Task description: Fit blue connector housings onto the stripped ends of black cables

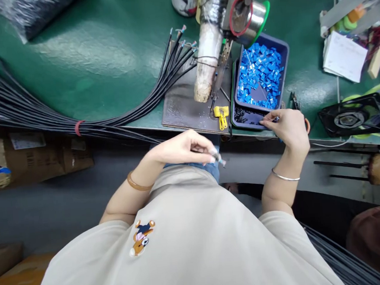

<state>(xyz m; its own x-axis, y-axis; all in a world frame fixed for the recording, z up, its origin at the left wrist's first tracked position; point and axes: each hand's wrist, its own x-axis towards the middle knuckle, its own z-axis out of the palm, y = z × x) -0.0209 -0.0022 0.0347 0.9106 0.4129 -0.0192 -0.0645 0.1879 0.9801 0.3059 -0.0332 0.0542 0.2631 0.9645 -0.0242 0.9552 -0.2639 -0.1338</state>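
Note:
My left hand [188, 148] is closed around a black cable [215, 156] whose stripped end with thin coloured wires pokes out past the fingertips, in front of the table edge. My right hand [288, 124] is at the near rim of a dark tray [258, 126] with small black pieces [247, 114] in it. Its fingers are pinched together; what they hold, if anything, is too small to make out. Partly over this tray stands a grey-blue bin [286, 62] full of small blue connectors [259, 72].
A bundle of black cables [117, 120], tied with a red band [77, 127], lies along the table's left side. A fume pipe [208, 50] and solder spool [258, 22] hang over a metal plate [182, 101] with a yellow clip [222, 115]. Rightward are pliers [294, 101] and a fan [351, 116].

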